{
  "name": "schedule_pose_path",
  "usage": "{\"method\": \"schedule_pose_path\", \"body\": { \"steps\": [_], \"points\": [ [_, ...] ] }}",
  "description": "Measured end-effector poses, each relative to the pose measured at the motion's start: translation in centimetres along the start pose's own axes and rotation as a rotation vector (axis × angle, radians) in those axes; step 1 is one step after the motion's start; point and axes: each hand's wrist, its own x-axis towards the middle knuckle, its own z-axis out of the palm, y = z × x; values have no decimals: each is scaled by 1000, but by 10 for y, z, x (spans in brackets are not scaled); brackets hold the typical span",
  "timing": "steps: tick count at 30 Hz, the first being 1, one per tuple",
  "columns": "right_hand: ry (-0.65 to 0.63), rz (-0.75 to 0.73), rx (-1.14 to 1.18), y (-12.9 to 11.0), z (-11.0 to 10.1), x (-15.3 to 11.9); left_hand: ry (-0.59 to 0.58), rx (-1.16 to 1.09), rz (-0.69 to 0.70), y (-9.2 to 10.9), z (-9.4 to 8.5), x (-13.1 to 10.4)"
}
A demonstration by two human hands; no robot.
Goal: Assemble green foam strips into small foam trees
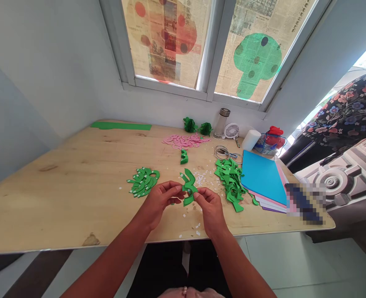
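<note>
A curved green piece (189, 189) is held between my two hands over the front middle of the table. My left hand (165, 197) pinches its left side, and my right hand (210, 205) pinches its right side with thumb and finger. Just beyond it stands a small stack of green pieces (184, 157). To the left of my left hand lies a pile of curved green pieces (143, 182) with white patches. Green scraps (231, 182) are heaped right of my right hand. Tiny white bits (203, 178) are scattered around the held piece.
Pink pieces (186, 140), green paper ornaments (205, 128), a bottle (222, 123) and a small fan (231, 130) are at the back. Scissors (232, 155), blue sheets (262, 176) and a white roll (251, 140) lie right. A person in floral clothing (350, 107) is beyond.
</note>
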Motion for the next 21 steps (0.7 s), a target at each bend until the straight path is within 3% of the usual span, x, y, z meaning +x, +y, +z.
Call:
{"method": "schedule_pose_path", "body": {
  "steps": [5, 9, 12, 16, 21],
  "points": [
    [-15, 22, 5, 0, -1, -1, 25, -6, 14, -4, 0, 1],
    [11, 1, -11, -1, -7, 1, 100, -49, 47, 5, -11, 0],
    [19, 0, -20, -2, -10, 2, 18, -81, 36, 14, -18, -5],
    [-35, 17, -20, -2, -8, 0, -138, 6, 31, 18, -10, -12],
    [-93, 24, -24, -4, -6, -5, -45, 100, 114, 13, 4, -10]
  ]
}}
